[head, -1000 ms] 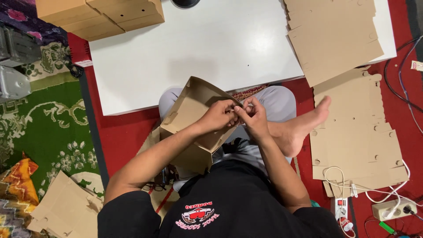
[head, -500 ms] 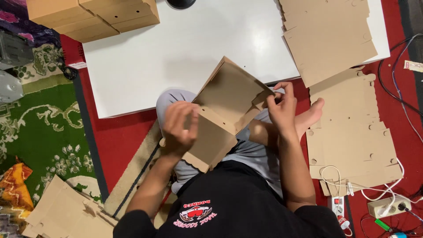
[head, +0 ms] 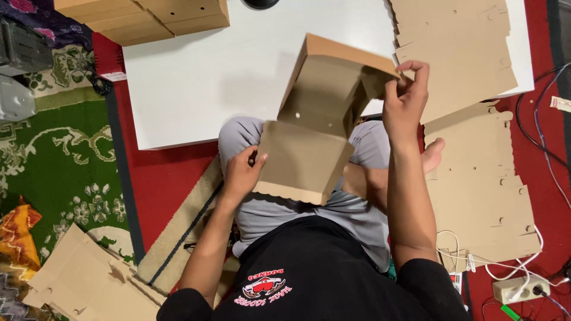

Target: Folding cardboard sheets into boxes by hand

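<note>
Half-folded brown cardboard box (head: 318, 128), held up over the lap at the near edge of the white bench (head: 208, 71). Right hand (head: 407, 98) pinching the top corner flap, apparently to tuck it in. Left hand (head: 242, 172) gripping the lower panel's edge, steadying. Flat blanks (head: 458, 53) stacked at the bench's far right corner; finished boxes (head: 148, 18) at its far left.

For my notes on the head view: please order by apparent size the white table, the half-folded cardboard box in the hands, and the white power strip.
1. white table, largest.
2. half-folded cardboard box; held nearer the camera, so it looks bigger than it is.
3. white power strip, smallest.
</note>
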